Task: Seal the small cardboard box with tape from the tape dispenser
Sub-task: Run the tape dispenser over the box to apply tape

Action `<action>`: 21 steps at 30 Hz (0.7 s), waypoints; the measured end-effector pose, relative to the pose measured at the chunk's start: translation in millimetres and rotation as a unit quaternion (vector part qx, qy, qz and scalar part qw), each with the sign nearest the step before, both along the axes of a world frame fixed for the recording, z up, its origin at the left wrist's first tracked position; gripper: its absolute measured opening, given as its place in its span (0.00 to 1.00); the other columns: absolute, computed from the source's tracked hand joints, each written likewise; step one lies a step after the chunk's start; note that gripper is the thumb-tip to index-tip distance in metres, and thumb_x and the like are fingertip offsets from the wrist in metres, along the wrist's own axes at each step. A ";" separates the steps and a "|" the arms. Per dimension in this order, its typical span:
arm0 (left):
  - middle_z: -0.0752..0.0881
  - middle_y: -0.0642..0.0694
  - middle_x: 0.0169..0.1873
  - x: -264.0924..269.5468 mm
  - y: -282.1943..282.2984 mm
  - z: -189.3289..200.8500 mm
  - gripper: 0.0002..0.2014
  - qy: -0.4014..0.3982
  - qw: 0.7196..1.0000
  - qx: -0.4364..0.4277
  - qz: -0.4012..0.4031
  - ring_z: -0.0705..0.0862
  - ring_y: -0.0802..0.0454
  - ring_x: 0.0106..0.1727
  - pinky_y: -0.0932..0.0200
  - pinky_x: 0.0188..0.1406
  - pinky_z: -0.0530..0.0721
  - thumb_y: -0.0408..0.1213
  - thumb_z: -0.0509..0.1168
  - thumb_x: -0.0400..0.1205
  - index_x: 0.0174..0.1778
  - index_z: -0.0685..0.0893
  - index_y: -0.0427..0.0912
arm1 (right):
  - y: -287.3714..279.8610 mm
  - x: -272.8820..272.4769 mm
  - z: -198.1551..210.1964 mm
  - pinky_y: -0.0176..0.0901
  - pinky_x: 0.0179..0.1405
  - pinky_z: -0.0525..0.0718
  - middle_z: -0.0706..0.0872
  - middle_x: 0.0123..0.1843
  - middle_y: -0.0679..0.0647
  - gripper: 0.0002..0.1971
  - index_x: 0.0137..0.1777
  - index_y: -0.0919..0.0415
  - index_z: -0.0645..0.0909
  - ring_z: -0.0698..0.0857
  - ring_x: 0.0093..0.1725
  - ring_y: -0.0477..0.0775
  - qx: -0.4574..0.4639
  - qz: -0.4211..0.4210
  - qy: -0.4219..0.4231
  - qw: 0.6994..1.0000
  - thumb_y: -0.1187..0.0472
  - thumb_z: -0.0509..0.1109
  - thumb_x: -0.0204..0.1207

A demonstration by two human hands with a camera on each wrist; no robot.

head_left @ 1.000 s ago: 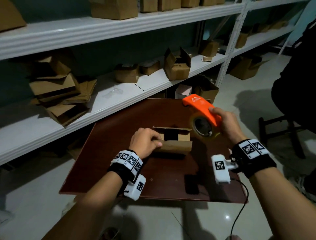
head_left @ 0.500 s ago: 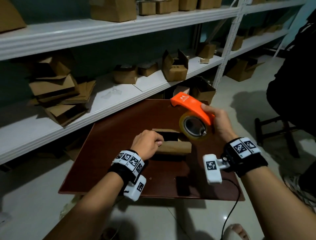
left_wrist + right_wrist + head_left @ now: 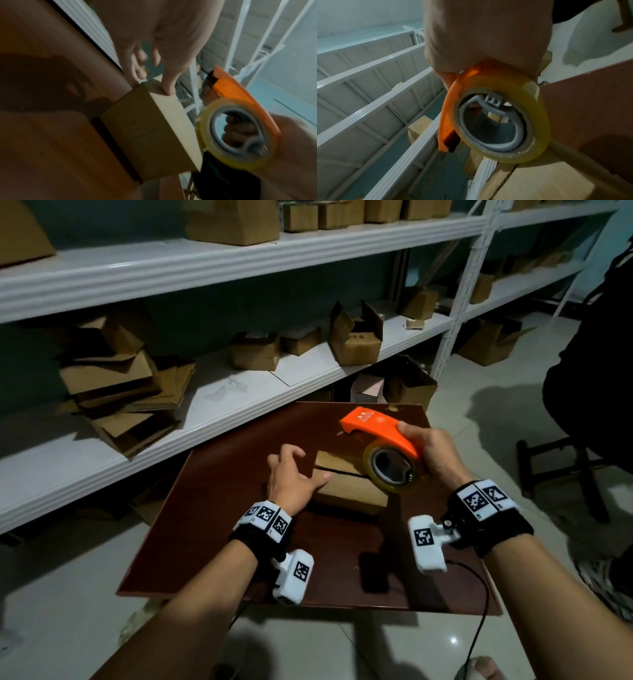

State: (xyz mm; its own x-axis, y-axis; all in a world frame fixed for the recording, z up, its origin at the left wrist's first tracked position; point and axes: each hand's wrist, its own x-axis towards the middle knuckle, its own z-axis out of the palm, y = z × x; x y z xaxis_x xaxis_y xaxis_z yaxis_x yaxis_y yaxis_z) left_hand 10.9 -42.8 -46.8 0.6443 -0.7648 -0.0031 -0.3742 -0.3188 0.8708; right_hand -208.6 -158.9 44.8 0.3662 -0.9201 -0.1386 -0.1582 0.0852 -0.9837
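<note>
The small cardboard box (image 3: 346,491) sits mid-way across the dark red-brown table (image 3: 222,508), its top flaps folded down with a dark seam between them. My left hand (image 3: 294,467) is at the box's left end with the fingers spread. Its thumb tip presses the top edge of the box (image 3: 154,121), as the left wrist view shows for this hand (image 3: 154,65). My right hand (image 3: 433,453) grips the orange tape dispenser (image 3: 376,428), which hovers over the box's right part. The yellowish tape roll (image 3: 503,119) is close above the box (image 3: 547,186); the right hand (image 3: 488,40) wraps the handle.
White shelving (image 3: 239,392) behind the table holds flattened cartons (image 3: 120,392) and an open box (image 3: 356,337). A person in dark clothes (image 3: 589,364) sits at the right by a stool (image 3: 565,470). A black cable (image 3: 479,618) hangs off the table's near right corner.
My left hand has let go of the box's end and spread its fingers, keeping the thumb on top. The dispenser has moved left and down over the box. The flaps now lie closed.
</note>
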 end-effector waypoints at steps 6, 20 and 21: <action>0.64 0.48 0.90 6.0 -14.4 -19.8 0.35 -0.010 0.984 0.039 -0.174 0.64 0.43 0.91 0.40 0.92 0.62 0.47 0.68 0.90 0.93 0.61 0.57 | -0.5 9.1 -3.4 0.60 0.64 0.84 0.93 0.47 0.61 0.15 0.47 0.61 0.88 0.91 0.53 0.66 -0.034 0.030 0.031 0.998 0.48 0.76 0.78; 0.93 0.47 0.53 -9.7 -11.8 -32.1 0.28 0.026 0.991 0.044 -0.120 0.91 0.44 0.55 0.54 0.49 0.87 0.63 0.75 0.76 0.71 0.88 0.59 | -13.0 -0.4 -7.1 0.49 0.46 0.78 0.87 0.31 0.51 0.12 0.39 0.58 0.86 0.85 0.33 0.51 -0.050 0.168 0.035 0.984 0.50 0.66 0.70; 0.94 0.47 0.48 -12.7 -8.7 -31.7 0.27 0.033 0.994 0.039 -0.102 0.92 0.44 0.51 0.55 0.43 0.84 0.66 0.76 0.73 0.65 0.91 0.56 | -13.2 -1.2 -7.6 0.47 0.44 0.77 0.86 0.31 0.51 0.12 0.40 0.58 0.84 0.84 0.33 0.50 -0.056 0.182 0.044 0.981 0.49 0.67 0.71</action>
State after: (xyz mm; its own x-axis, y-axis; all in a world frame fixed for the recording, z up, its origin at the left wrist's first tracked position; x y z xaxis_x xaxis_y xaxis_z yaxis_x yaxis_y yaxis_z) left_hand -1.8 -51.5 -78.5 0.4729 -0.8749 -0.1047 -0.3812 -0.3103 0.8709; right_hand -209.8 -172.2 37.1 0.6636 -0.7426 -0.0907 -0.2431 -0.0994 -0.9649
